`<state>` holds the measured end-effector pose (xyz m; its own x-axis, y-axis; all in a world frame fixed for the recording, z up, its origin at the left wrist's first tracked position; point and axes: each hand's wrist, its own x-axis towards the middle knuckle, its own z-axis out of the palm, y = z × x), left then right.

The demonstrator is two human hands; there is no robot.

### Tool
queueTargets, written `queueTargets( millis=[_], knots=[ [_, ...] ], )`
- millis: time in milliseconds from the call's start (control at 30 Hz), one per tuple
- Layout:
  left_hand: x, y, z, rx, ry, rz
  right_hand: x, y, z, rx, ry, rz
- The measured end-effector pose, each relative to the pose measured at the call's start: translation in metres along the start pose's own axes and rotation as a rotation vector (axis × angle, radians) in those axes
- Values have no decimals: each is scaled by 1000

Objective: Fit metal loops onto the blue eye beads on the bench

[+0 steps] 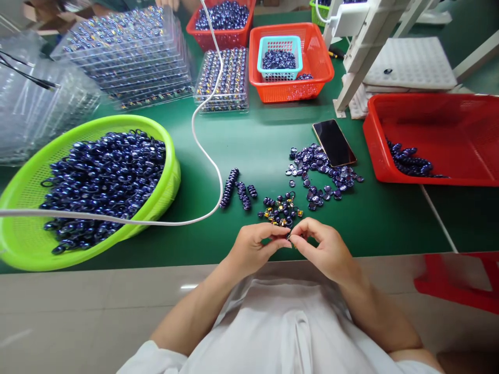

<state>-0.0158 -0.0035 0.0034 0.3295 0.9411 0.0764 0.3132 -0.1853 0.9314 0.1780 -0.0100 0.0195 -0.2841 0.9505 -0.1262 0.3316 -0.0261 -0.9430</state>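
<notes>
Our left hand (pixel 255 244) and right hand (pixel 323 244) meet at the table's near edge, fingertips pinched together on one small part (pixel 290 237) — too tiny to tell more. Just beyond lie loose parts (pixel 281 209), then the caps (pixel 322 169), the phone (pixel 334 142) — all within reach.

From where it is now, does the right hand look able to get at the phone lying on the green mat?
Probably yes. The phone lies ahead of the right hand, with only a flat scatter of dark blue pieces between them. Its grip, though, is pinched with the left hand on a small piece.
</notes>
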Motion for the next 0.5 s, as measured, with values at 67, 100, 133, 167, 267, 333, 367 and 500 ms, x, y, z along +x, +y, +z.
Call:
queueTargets(
  millis=[67,100,133,167,267,333,367,500],
  knots=[
    [-1,-1,1,-17,6,36,2,1,1,39,1,24],
    [-1,-1,1,-24,12,60,2,2,1,64,-7,40],
    [-1,-1,2,-32,22,85,3,2,1,88,-19,57],
    [-2,-1,3,-41,35,109,4,3,1,107,-31,72],
    [-4,1,5,-81,68,136,6,4,0,112,-52,82],
    [-5,3,7,-127,65,86,8,3,1,81,-47,70],
    [-5,5,7,-162,66,32,9,3,1,67,-42,64],
    [-4,11,10,-420,111,-319,9,5,3,103,-38,36]
  ],
)
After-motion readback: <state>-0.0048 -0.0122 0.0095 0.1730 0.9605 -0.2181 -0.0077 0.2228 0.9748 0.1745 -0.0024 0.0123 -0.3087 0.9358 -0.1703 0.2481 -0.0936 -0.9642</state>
